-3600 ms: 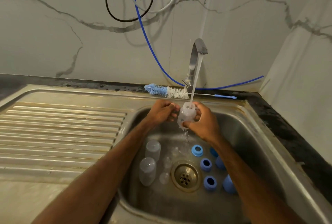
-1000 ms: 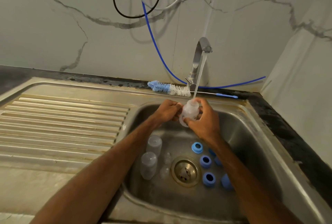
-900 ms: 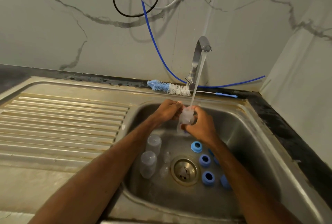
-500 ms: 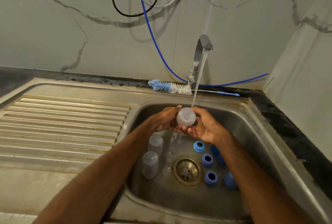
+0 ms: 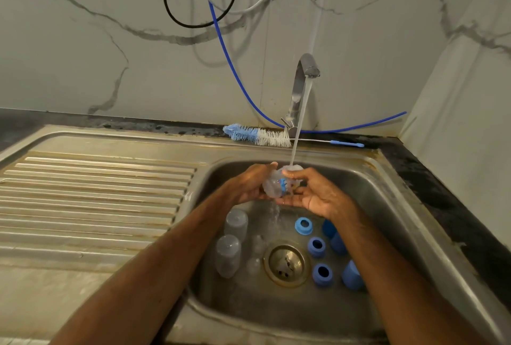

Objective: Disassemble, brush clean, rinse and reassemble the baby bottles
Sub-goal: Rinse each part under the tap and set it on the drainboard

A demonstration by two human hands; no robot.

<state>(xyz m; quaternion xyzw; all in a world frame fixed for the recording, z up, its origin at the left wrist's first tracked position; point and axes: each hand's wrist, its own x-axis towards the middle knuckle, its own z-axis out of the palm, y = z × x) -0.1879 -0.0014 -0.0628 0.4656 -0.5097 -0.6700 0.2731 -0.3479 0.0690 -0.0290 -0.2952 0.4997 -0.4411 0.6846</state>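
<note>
Head view: both hands meet over the sink (image 5: 392, 206), under the tap (image 5: 301, 85), whose stream lands on a bottle (image 5: 276, 187) held between them. Left hand (image 5: 246, 187) curls its fingers round the bottle's side; right hand (image 5: 318, 196) pinches it, thumb on top and fingers stretched beneath (palm up). Water runs off below. Down in the basin lie two clear bottles (image 5: 236, 224) left of the drain (image 5: 286, 264), small teats (image 5: 258, 245) beside it, and blue rings (image 5: 316, 246) and caps (image 5: 352, 275) to its right. A brush (image 5: 257, 136) rests on the back ledge
</note>
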